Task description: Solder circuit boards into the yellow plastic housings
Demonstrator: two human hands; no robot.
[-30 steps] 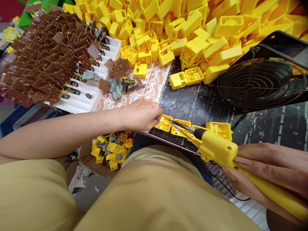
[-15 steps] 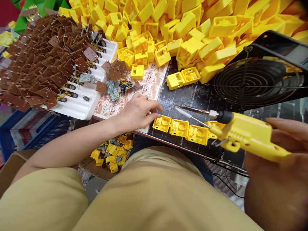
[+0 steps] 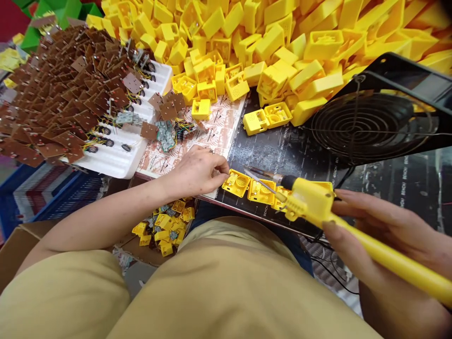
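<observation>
In the head view, my right hand (image 3: 381,245) grips a yellow soldering gun (image 3: 312,200) with a metal tip and a thin solder feed tube beside it. Both point left, over a row of open yellow plastic cases along the table's front edge. The tip hangs near the second case (image 3: 260,190); contact cannot be made out. My left hand (image 3: 199,172) is closed, thumb and forefinger pinched at the left edge of the leftmost yellow case (image 3: 236,183). The gun partly covers the cases on the right of the row.
Brown circuit boards (image 3: 67,89) with wires are heaped on a white foam tray (image 3: 130,162). Yellow cases (image 3: 212,37) pile up along the back. A black fan (image 3: 367,122) stands at the right. Below the table edge, a box holds yellow cases (image 3: 165,230). A blue crate (image 3: 45,197) is at left.
My right hand has carried the soldering gun left and slightly down, bringing its tip closer to the row of cases. My left hand has shifted slightly down, its thumb and forefinger now closed together.
</observation>
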